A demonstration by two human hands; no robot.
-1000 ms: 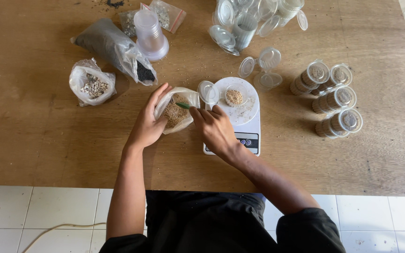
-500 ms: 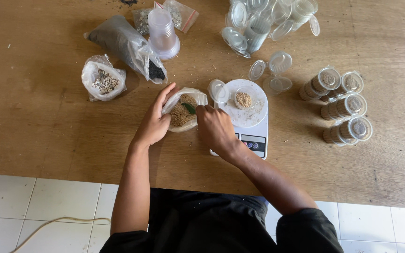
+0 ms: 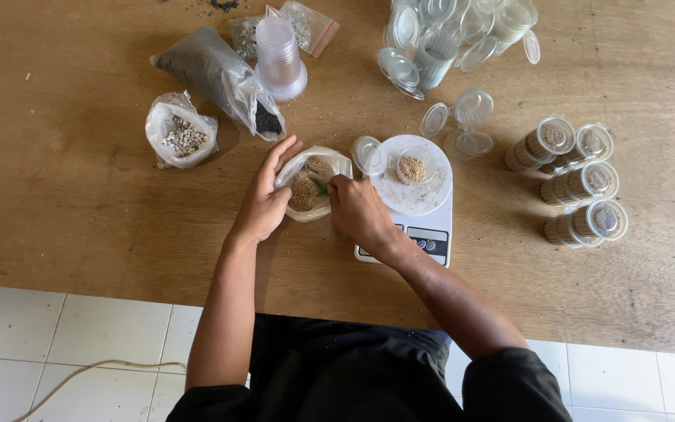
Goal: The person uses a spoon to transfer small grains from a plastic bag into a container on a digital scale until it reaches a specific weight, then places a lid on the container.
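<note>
Head view looks straight down on a broad brown wooden tabletop [image 3: 80, 203], and the biggest thing near the hands is a white digital kitchen scale with a round platter [image 3: 416, 195], on which a small clear plastic cup of tan grains [image 3: 411, 168] stands with its hinged lid flipped open to the left. Just left of the scale, touching its edge or very nearly, sits a small clear plastic bag of tan seeds [image 3: 310, 187], mouth up and slumped open. The left hand [image 3: 263, 199] curls around the bag's left wall, fingers pinching the thin film to keep the mouth spread. The right hand [image 3: 361, 211] is closed on something small and green at the bag's mouth (a little scoop, probably, though too small to tell).

By my reading the bag is light, soft and shapeless; its film would crumple and spill if squeezed at the belly, so the rim is the safest place to grip. The loose seeds would pour and scatter readily.

Further left lie a long grey bag of dark granules [image 3: 216, 74] and a knotted bag of pale pebbles [image 3: 181, 137].
</note>
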